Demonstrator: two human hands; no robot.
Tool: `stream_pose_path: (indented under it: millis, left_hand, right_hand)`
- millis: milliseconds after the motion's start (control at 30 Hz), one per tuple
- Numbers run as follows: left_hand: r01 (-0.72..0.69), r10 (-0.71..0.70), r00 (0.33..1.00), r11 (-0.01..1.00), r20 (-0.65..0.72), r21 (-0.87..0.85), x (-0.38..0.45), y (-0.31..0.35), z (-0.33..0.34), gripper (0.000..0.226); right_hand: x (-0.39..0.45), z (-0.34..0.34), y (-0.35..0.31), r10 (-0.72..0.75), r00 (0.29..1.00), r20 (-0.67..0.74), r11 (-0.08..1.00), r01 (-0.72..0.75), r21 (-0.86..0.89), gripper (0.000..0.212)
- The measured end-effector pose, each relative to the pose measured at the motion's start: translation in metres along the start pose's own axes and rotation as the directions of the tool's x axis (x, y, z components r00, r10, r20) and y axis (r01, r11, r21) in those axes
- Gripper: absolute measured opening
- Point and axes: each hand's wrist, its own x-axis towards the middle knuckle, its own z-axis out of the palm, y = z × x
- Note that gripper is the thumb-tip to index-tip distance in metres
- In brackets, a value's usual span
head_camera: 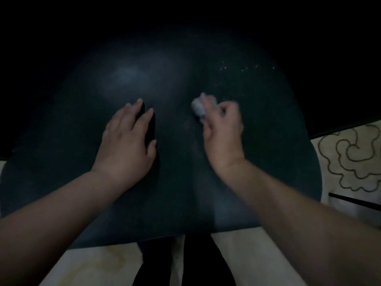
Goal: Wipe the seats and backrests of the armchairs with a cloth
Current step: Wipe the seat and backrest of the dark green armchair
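Note:
A dark, smooth armchair seat [82, 124] fills most of the view, with a shallow crease running down its middle. My left hand [127, 139] rests flat on the seat left of the crease, fingers straight and spread. My right hand [223, 133] grips a small bunched pale cloth [198, 107] and presses it onto the seat just right of the crease. The cloth is blurred. Fine pale specks [243, 69] dot the seat beyond the cloth. The backrest is lost in darkness at the top.
A light floor covering with a dark swirling line pattern [350, 157] lies to the right of the chair. A thin dark bar [354, 200] crosses it lower right. My dark-clad legs [198, 263] stand at the seat's front edge on pale floor.

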Motion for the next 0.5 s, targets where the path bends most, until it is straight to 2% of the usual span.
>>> stream_pose_path:
  millis: [67, 133, 167, 200, 267, 300, 333, 367, 400, 500]
  left_hand:
    - [0.007, -0.006, 1.000, 1.000, 0.009, -0.007, -0.004, -0.002, 0.000, 0.068]
    - [0.025, -0.025, 1.000, 0.999, 0.007, -0.021, -0.007, -0.005, -0.002, 0.068]
    - [0.032, -0.032, 0.999, 0.999, 0.006, -0.027, -0.009, -0.005, -0.003, 0.068]
    - [0.034, -0.034, 0.999, 0.999, 0.006, -0.031, -0.011, -0.005, -0.003, 0.068]
    - [0.032, -0.032, 0.999, 0.999, 0.011, -0.038, -0.015, -0.005, -0.003, 0.068]
    - [0.035, -0.035, 0.999, 0.998, 0.014, -0.047, -0.016, -0.005, -0.003, 0.067]
    - [0.043, -0.042, 0.999, 0.997, 0.015, -0.058, -0.018, -0.005, -0.002, 0.067]
    - [0.051, -0.050, 0.999, 0.996, 0.013, -0.068, -0.019, -0.005, -0.002, 0.067]
    - [0.054, -0.054, 0.999, 0.996, 0.010, -0.074, -0.019, -0.006, -0.002, 0.067]
    - [0.045, -0.045, 0.999, 0.996, -0.004, -0.083, -0.019, -0.008, -0.001, 0.066]
  right_hand:
    - [0.011, -0.007, 0.017, 0.064, 0.996, -0.070, 0.996, -0.068, -0.058, 0.038]
    - [-0.003, -0.010, 0.021, 0.124, 0.972, -0.202, 0.979, -0.153, -0.136, 0.016]
    - [-0.016, -0.007, 0.016, 0.156, 0.967, -0.200, 0.982, -0.173, -0.071, 0.012]
    - [-0.031, -0.002, 0.007, 0.161, 0.979, -0.126, 0.986, -0.165, -0.025, 0.013]
    - [-0.054, 0.010, -0.014, 0.069, 0.995, -0.072, 0.997, -0.071, -0.032, 0.013]
    - [-0.059, 0.013, -0.022, -0.061, 0.997, -0.036, 0.998, 0.061, 0.013, 0.019]
    - [-0.052, 0.016, -0.029, -0.210, 0.977, 0.043, 0.977, 0.207, 0.055, 0.035]
    - [-0.036, 0.012, -0.032, -0.244, 0.964, 0.103, 0.969, 0.238, 0.064, 0.047]
    - [-0.018, 0.012, -0.027, -0.191, 0.974, 0.122, 0.982, 0.191, 0.011, 0.050]
    - [0.016, 0.000, -0.007, 0.069, 0.998, 0.003, 0.997, -0.069, -0.030, 0.039]
